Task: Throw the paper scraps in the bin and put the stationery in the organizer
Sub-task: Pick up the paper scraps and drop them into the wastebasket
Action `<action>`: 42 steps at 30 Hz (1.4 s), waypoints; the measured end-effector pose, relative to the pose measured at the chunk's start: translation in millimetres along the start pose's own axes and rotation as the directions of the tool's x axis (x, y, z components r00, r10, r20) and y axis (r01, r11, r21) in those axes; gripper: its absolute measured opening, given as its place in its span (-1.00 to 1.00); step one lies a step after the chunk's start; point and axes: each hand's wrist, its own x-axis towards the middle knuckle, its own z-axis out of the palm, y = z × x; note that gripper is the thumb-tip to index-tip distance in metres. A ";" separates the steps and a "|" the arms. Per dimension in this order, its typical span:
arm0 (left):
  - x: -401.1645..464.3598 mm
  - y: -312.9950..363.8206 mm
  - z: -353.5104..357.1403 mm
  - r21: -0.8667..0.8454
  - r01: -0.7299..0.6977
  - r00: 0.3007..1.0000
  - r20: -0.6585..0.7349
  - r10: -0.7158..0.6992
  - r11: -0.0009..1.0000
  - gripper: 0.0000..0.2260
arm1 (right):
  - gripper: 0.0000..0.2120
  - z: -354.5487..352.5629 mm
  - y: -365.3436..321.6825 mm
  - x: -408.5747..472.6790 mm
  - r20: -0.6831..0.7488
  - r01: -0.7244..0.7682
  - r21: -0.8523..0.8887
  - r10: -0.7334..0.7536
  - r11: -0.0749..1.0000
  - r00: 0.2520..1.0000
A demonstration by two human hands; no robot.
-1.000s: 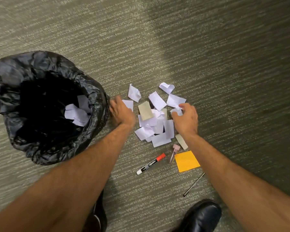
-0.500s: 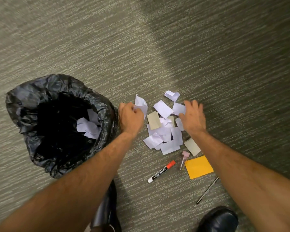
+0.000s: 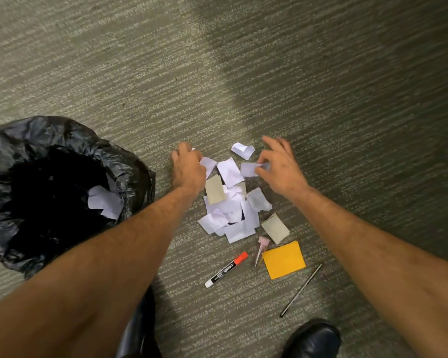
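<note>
A heap of white and beige paper scraps (image 3: 230, 208) lies on the carpet. My left hand (image 3: 188, 167) is closed on a white scrap at the heap's far left. My right hand (image 3: 279, 166) pinches another white scrap (image 3: 250, 168) at the heap's far right. A curled scrap (image 3: 242, 150) lies apart beyond them. The bin (image 3: 137, 171), lined with a black bag, stands at the left with several scraps (image 3: 105, 201) inside. Near me lie a red-capped marker (image 3: 226, 269), an orange sticky-note pad (image 3: 283, 259), a pink pin (image 3: 261, 246) and a thin dark pen (image 3: 301, 290).
Grey-green carpet (image 3: 243, 73) covers the whole floor. My two black shoes (image 3: 312, 338) stand at the bottom edge, one partly under my left arm. No organizer is in view.
Both hands have reached farther over the heap. The left hand closed on a scrap at the far left, and the right hand took one between its fingertips. The view shifted.
</note>
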 end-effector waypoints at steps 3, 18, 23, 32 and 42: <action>2.1 7.4 -6.1 -0.094 0.117 0.993 0.001 -0.117 0.989 -0.78 | -0.94 -2.9 -12.6 23.6 0.000 0.019 0.045 -0.019 0.999 1.000; -32.1 -0.3 -25.2 -0.326 -0.127 0.944 0.250 0.215 0.937 -0.29 | -0.59 -3.5 -29.7 2.2 0.000 -0.255 0.336 0.271 0.906 0.963; -38.9 0.7 1.4 -0.188 -0.099 0.880 0.441 0.175 0.977 -0.16 | -0.79 -9.4 -7.1 -40.7 0.033 -0.357 0.364 0.372 0.860 0.928; -66.8 8.8 6.3 -0.168 -0.076 0.920 0.368 0.134 0.983 -0.43 | -0.91 14.3 -10.1 -77.7 0.128 -0.397 0.575 0.400 0.715 0.907; -99.6 4.6 -58.6 -0.111 -0.093 0.984 0.139 0.108 0.989 -0.57 | -0.83 56.4 -56.9 -80.0 0.254 -0.216 -0.023 0.214 0.976 0.943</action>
